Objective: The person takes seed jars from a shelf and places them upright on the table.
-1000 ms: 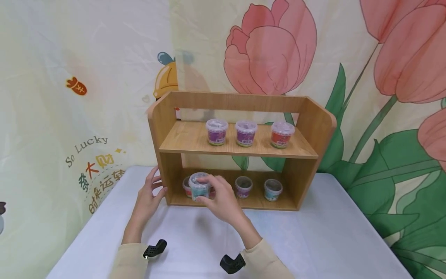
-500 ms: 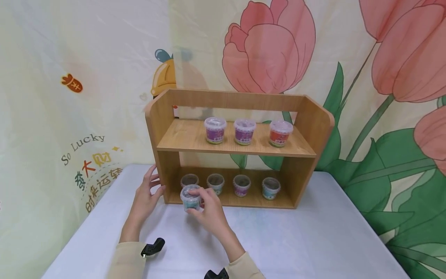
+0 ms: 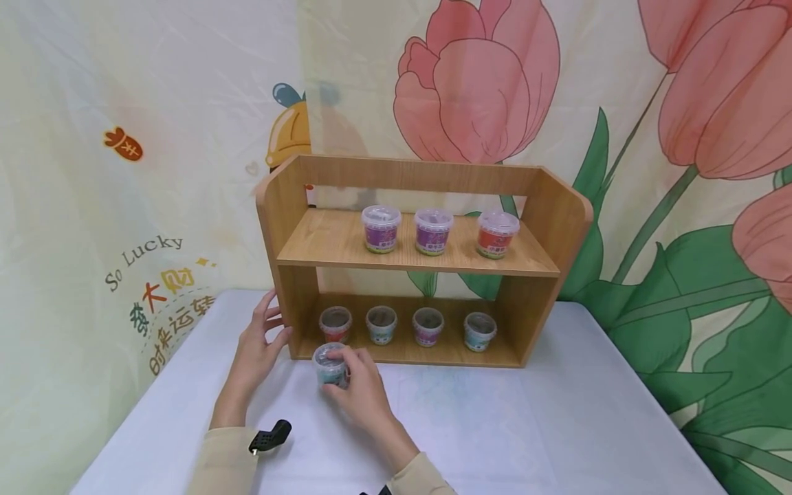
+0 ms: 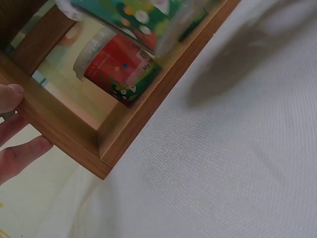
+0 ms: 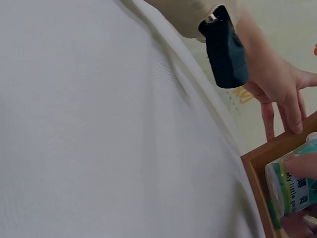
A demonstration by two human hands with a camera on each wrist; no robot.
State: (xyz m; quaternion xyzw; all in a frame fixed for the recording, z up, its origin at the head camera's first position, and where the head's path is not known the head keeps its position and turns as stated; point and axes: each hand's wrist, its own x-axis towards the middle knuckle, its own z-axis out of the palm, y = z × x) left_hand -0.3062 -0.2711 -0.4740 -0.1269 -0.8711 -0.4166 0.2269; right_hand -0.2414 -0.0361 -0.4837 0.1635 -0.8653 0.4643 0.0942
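Note:
My right hand (image 3: 361, 392) pinches a small lidded teal cup (image 3: 330, 377) by its lid and side, in front of the left end of the wooden shelf (image 3: 402, 354). In the right wrist view the same teal cup (image 5: 299, 193) shows printed lettering. My left hand (image 3: 252, 350) rests on the outside of the shelf's left side panel, fingers fairly straight and holding nothing. Behind the held cup, a red-labelled cup (image 3: 336, 323) stands on the lower board; it also appears as a red cup (image 4: 119, 67) in the left wrist view.
Along the lower board stand another teal cup (image 3: 381, 324), a purple cup (image 3: 428, 326) and a blue cup (image 3: 480, 332). Above them are two purple cups (image 3: 380, 230) and a red cup (image 3: 497, 235). White cloth (image 3: 482, 426) covers the table; a printed curtain (image 3: 204, 124) hangs behind.
My right hand has brought the teal cup forward and down to the left, out from the lower compartment, uncovering the cups behind. The left hand stays against the side panel.

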